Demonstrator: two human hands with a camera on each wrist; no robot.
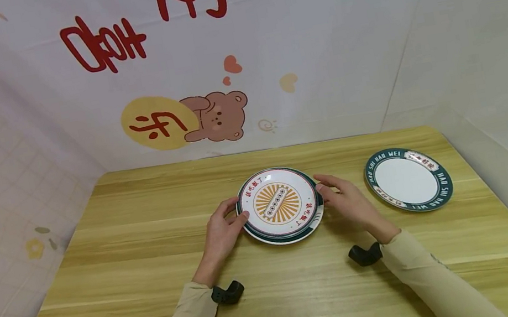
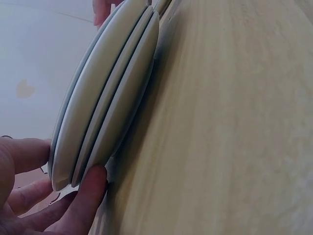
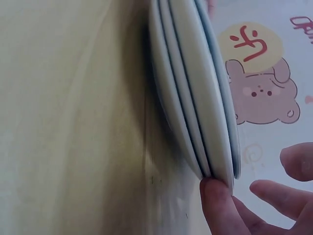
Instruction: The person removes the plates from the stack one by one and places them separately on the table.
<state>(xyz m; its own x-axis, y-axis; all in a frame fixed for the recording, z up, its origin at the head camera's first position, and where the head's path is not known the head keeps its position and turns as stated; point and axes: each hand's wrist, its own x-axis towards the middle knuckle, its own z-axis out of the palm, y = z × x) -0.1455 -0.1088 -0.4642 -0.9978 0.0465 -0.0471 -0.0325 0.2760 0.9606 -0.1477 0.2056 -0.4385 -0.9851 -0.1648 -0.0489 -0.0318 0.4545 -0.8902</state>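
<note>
A stack of several plates [image 1: 278, 205] stands at mid-table, its white top plate printed with an orange sunburst and red characters. Stacked rims [image 2: 105, 88] show edge-on in the left wrist view. My left hand [image 1: 223, 230] grips the stack's left side, thumb over the top rim and fingers beneath the lower edge. On the opposite side is my right hand [image 1: 348, 201]. One of its fingertips [image 3: 215, 188] touches the rims from below, while its thumb and another finger are spread apart from the plates.
A single white plate [image 1: 406, 180] with a dark green lettered rim lies on the wooden table [image 1: 287, 298], right of my right hand. A printed cloth backdrop [image 1: 313, 30] rises behind the table. Each wrist wears a black device [image 1: 228, 293].
</note>
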